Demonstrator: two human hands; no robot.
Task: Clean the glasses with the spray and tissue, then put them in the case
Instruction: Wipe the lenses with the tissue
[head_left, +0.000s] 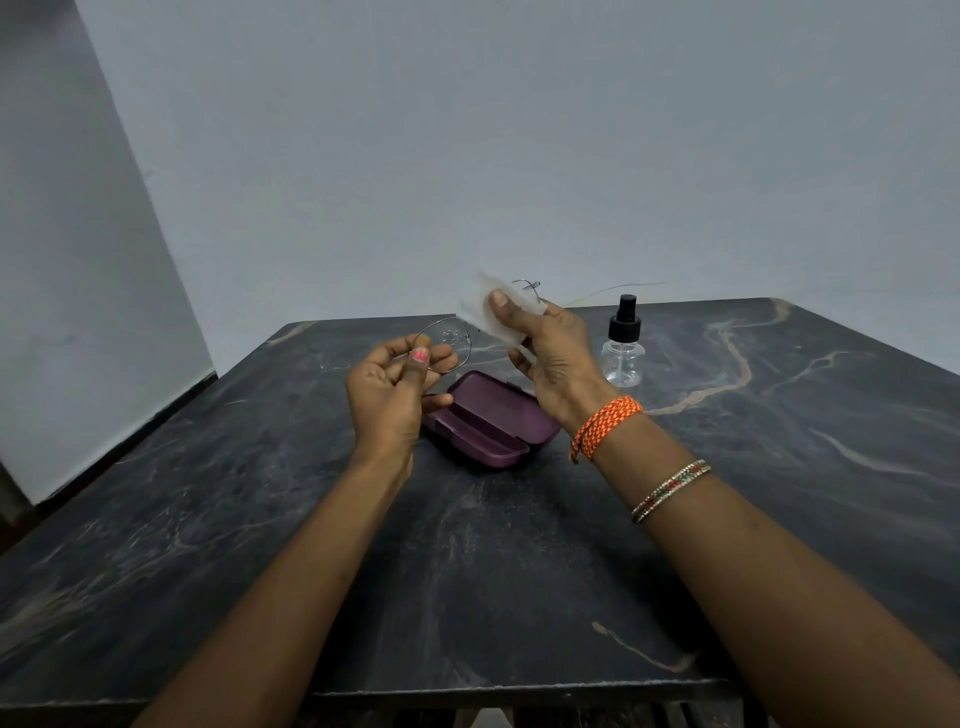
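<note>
Thin wire-rimmed glasses (451, 338) hang in the air above the table, spray droplets on the left lens. My left hand (392, 387) pinches the rim of that lens. My right hand (553, 345) presses a white tissue (480, 306) around the right lens, thumb on top; that lens is mostly hidden, and one temple arm sticks out to the right. Below the hands lies the purple glasses case (491, 421), open and empty. The clear spray bottle (623, 348) with a black pump stands upright just right of my right hand.
The dark marble table (467, 561) stretches wide in front of me, its front edge near the bottom of the view. A pale wall rises behind it, and a white panel leans at the left.
</note>
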